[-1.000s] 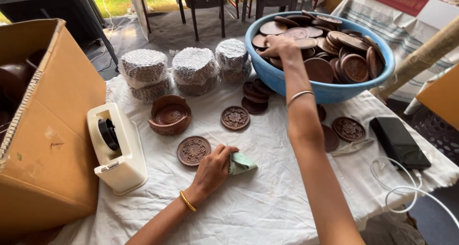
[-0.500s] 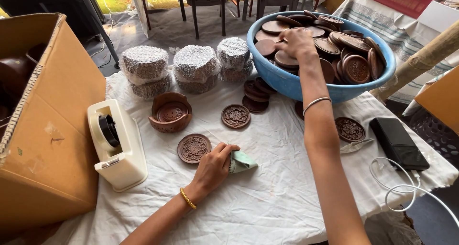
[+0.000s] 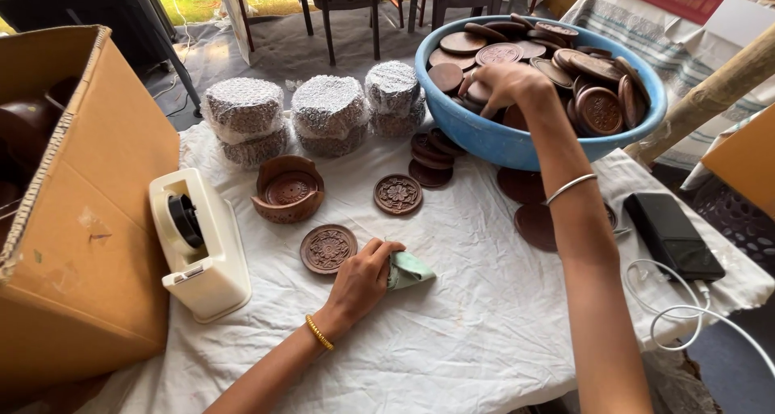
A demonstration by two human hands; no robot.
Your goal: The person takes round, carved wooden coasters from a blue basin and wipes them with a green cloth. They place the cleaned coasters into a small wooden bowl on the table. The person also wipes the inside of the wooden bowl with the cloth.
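My left hand (image 3: 361, 281) pinned a green cloth (image 3: 410, 270) to the table (image 3: 484, 333), beside a carved disc (image 3: 328, 248). My right hand (image 3: 502, 83) closed around a disc in the blue bowl (image 3: 517, 143), presumably lifting one.

A table (image 3: 500, 333) was covered by a white cloth (image 3: 452, 357). On it were set a blue basin (image 3: 517, 143), carved discs (image 3: 398, 194), wrapped stacks (image 3: 327, 115), a tape dispenser (image 3: 202, 240), a black case (image 3: 672, 235) and a white cable (image 3: 674, 301).

Box (image 3: 81, 220) left, dispenser (image 3: 202, 240) beside it, bowl (image 3: 517, 143) behind right
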